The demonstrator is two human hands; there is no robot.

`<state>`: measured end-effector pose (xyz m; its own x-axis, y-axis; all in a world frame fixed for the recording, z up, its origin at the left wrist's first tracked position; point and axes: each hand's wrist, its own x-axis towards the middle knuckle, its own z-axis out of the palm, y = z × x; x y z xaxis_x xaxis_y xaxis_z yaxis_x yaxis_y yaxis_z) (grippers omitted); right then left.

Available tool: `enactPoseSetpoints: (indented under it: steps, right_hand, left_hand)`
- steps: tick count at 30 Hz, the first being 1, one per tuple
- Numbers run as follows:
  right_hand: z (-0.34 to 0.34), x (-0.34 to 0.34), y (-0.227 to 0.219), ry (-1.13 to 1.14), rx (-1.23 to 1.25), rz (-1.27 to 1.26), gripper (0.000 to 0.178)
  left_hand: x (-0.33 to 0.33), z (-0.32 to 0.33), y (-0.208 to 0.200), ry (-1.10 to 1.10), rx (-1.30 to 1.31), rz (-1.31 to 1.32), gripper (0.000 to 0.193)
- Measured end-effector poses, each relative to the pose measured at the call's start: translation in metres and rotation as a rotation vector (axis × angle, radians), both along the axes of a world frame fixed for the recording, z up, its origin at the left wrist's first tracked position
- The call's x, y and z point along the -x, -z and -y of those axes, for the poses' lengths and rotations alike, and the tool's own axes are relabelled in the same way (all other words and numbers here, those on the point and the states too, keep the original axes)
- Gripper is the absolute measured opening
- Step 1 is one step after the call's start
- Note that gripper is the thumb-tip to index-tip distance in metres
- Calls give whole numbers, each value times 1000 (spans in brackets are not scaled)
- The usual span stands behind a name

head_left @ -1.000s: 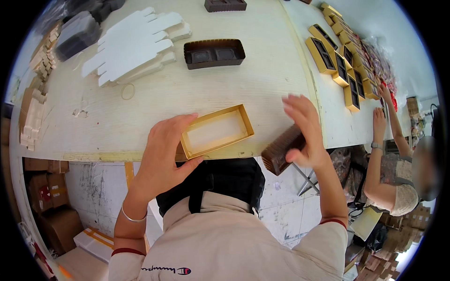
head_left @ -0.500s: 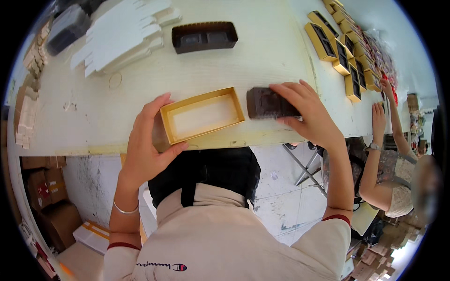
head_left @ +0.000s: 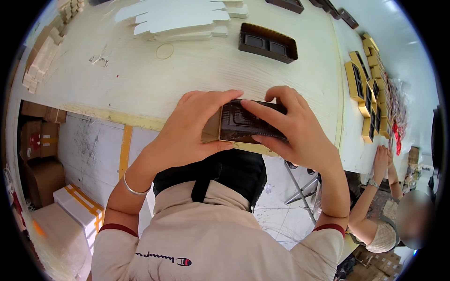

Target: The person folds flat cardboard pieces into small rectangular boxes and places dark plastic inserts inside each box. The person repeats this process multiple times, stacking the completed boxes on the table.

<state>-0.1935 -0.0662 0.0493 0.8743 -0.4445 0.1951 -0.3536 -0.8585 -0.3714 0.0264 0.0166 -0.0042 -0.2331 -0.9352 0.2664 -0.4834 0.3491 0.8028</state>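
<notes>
A gold open-topped cardboard box sits at the table's front edge, partly hidden by my hands. My left hand is closed around its left end, thumb along the near side and fingers at the far side. A dark brown plastic tray with moulded hollows lies at the box's opening, covering most of it. My right hand grips the tray from above, thumb on the near side and fingers over the far side. Whether the tray rests on the bottom of the box is hidden.
Another brown tray lies farther back, beside a stack of flat white cartons. A rubber band is on the table. At the right stand several gold boxes with brown trays, near a co-worker's hands.
My right hand has brought the brown tray leftward from the table onto the gold box. My left hand still holds the box. The whole view has turned, shifting the background.
</notes>
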Motion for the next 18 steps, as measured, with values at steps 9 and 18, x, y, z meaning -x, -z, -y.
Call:
enactPoseSetpoints:
  steps: [9,18]
  right_hand:
    - [-18,-6,-3,78,68,-98,48]
    - [-6,29,-19,240,-142,26,66]
  left_hand:
    - [5,0,2,45,-71,-90,66]
    - [8,-4,-9,3,-160,-39,67]
